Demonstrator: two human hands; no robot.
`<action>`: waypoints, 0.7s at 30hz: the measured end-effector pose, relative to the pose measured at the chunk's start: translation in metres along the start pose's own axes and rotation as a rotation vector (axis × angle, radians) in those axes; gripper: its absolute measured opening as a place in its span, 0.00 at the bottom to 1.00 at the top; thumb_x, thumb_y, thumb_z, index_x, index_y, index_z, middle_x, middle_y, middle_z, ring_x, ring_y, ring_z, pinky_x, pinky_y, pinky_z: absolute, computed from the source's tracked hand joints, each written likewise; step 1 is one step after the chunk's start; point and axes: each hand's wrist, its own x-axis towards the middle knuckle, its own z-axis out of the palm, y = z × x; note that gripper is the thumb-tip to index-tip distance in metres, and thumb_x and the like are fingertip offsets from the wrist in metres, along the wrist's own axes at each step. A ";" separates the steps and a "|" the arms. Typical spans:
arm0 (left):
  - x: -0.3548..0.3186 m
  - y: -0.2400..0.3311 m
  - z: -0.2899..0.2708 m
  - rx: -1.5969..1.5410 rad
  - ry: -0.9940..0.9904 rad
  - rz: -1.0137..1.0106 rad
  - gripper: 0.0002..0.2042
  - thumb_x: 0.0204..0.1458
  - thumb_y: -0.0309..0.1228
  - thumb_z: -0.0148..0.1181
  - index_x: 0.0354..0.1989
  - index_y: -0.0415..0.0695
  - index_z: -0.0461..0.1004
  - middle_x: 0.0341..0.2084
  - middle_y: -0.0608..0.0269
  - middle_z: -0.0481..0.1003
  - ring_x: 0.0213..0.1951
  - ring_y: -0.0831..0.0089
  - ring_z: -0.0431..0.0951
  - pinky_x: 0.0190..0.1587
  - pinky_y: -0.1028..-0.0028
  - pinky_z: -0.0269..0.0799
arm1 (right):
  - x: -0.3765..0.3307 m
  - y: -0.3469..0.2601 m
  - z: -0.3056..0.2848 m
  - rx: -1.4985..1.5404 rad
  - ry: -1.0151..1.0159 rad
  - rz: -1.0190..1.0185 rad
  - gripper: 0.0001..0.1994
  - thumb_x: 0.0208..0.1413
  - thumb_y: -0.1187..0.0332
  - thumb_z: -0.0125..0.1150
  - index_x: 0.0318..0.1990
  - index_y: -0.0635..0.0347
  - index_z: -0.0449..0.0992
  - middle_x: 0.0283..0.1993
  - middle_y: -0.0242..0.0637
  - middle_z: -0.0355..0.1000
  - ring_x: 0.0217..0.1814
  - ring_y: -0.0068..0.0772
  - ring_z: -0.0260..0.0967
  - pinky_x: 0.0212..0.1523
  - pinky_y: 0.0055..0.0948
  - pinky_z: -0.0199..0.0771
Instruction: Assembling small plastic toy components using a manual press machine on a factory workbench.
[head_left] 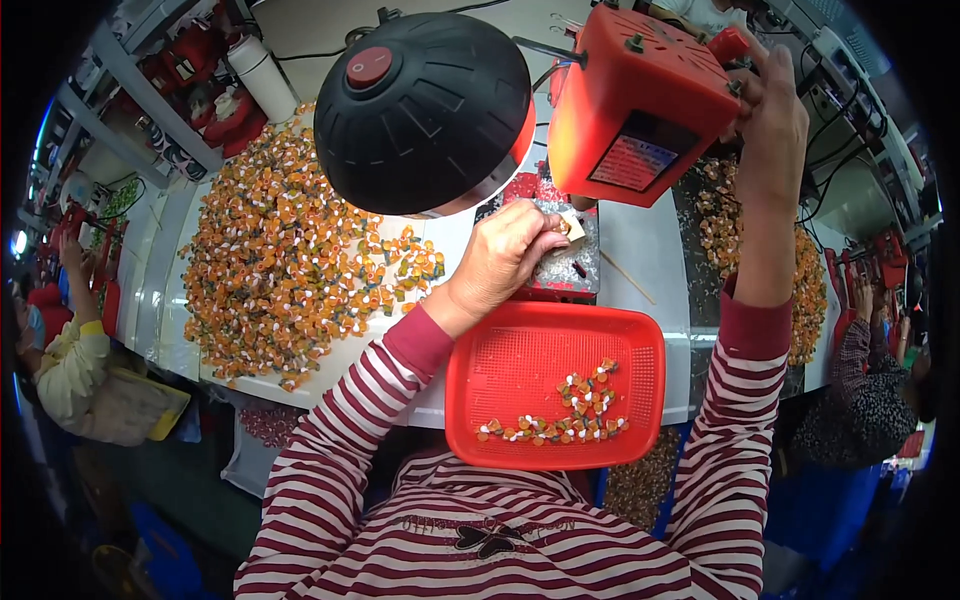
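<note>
A small red bench drill press [600, 130] with a black domed motor housing [420, 120] stands in front of me. My left hand [505, 255] is closed in a pinch on a small pale block [572, 227] over the machine's metal base [585, 262], just below the red head. At the head's right side, my right hand [775, 125] curls its fingers by a red knob [728, 45]; part of the grip is hidden. Nearest my body is a red plastic basket [500, 340] with several little orange, white and grey pieces [585, 400] inside.
A large heap of the same pieces [270, 260] covers the table on the left, and another heap [725, 215] lies on the right. A thin stick [628, 277] rests beside the base. Other people [70, 370] work at both sides. A white bottle [262, 78] stands at the back left.
</note>
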 end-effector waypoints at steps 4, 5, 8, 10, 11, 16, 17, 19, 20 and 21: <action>0.003 -0.003 0.000 0.075 0.021 0.036 0.09 0.40 0.22 0.65 0.27 0.36 0.70 0.22 0.56 0.71 0.25 0.61 0.73 0.28 0.70 0.69 | 0.011 0.005 0.001 -0.137 -0.082 -0.133 0.25 0.61 0.49 0.38 0.39 0.63 0.74 0.20 0.30 0.67 0.16 0.15 0.57 0.18 0.16 0.54; 0.002 -0.004 -0.002 0.044 0.000 0.030 0.09 0.40 0.22 0.65 0.28 0.36 0.70 0.22 0.56 0.71 0.25 0.61 0.73 0.28 0.70 0.69 | 0.010 0.007 0.003 -0.220 -0.102 -0.161 0.24 0.61 0.51 0.38 0.40 0.64 0.74 0.20 0.30 0.68 0.16 0.16 0.57 0.19 0.17 0.54; 0.000 -0.010 -0.008 -0.016 -0.040 0.013 0.09 0.40 0.22 0.65 0.28 0.36 0.70 0.22 0.56 0.71 0.25 0.61 0.73 0.28 0.69 0.69 | -0.038 0.003 0.016 -0.084 0.001 -0.009 0.23 0.61 0.52 0.39 0.30 0.62 0.74 0.17 0.28 0.63 0.15 0.14 0.55 0.17 0.16 0.52; 0.004 -0.007 -0.008 0.023 -0.050 0.065 0.09 0.40 0.21 0.64 0.28 0.37 0.70 0.23 0.56 0.71 0.26 0.61 0.74 0.29 0.69 0.70 | -0.059 -0.001 0.020 -0.143 0.032 -0.020 0.22 0.61 0.54 0.39 0.30 0.63 0.73 0.18 0.28 0.64 0.16 0.14 0.56 0.17 0.16 0.52; 0.004 -0.007 -0.010 0.050 -0.054 0.088 0.09 0.40 0.21 0.64 0.28 0.37 0.70 0.23 0.56 0.72 0.26 0.61 0.74 0.29 0.69 0.70 | -0.065 0.000 0.023 -0.190 0.056 -0.032 0.20 0.61 0.56 0.39 0.30 0.63 0.73 0.18 0.29 0.65 0.16 0.14 0.56 0.17 0.16 0.53; 0.001 -0.010 -0.007 -0.009 -0.016 0.070 0.08 0.42 0.24 0.62 0.26 0.37 0.68 0.21 0.57 0.68 0.25 0.60 0.71 0.28 0.68 0.68 | -0.082 0.014 0.031 -0.190 0.091 -0.099 0.18 0.60 0.60 0.38 0.30 0.64 0.72 0.20 0.29 0.65 0.18 0.14 0.58 0.18 0.16 0.55; 0.001 -0.010 -0.007 -0.022 -0.010 0.067 0.08 0.42 0.24 0.62 0.26 0.37 0.68 0.21 0.57 0.68 0.25 0.60 0.71 0.28 0.68 0.68 | -0.086 0.015 0.032 -0.166 0.099 -0.065 0.18 0.60 0.61 0.37 0.31 0.64 0.71 0.20 0.30 0.65 0.18 0.14 0.58 0.18 0.16 0.56; 0.001 -0.010 -0.007 -0.049 0.004 0.062 0.08 0.42 0.23 0.62 0.26 0.37 0.68 0.21 0.57 0.68 0.25 0.61 0.71 0.28 0.68 0.68 | -0.092 0.016 0.034 -0.117 0.113 0.003 0.18 0.60 0.62 0.36 0.32 0.65 0.71 0.21 0.30 0.66 0.19 0.15 0.59 0.19 0.16 0.57; 0.001 -0.010 -0.007 -0.049 0.005 0.062 0.08 0.42 0.23 0.62 0.26 0.37 0.68 0.21 0.57 0.68 0.25 0.61 0.71 0.28 0.68 0.68 | -0.094 0.018 0.035 -0.118 0.112 0.002 0.18 0.60 0.62 0.36 0.32 0.65 0.71 0.21 0.30 0.66 0.19 0.15 0.59 0.19 0.16 0.57; 0.001 -0.010 -0.007 -0.043 0.008 0.070 0.08 0.42 0.23 0.62 0.27 0.37 0.69 0.21 0.57 0.68 0.25 0.61 0.71 0.28 0.68 0.68 | -0.096 0.020 0.035 -0.100 0.105 -0.012 0.18 0.59 0.62 0.36 0.32 0.65 0.71 0.21 0.30 0.66 0.19 0.15 0.59 0.19 0.16 0.58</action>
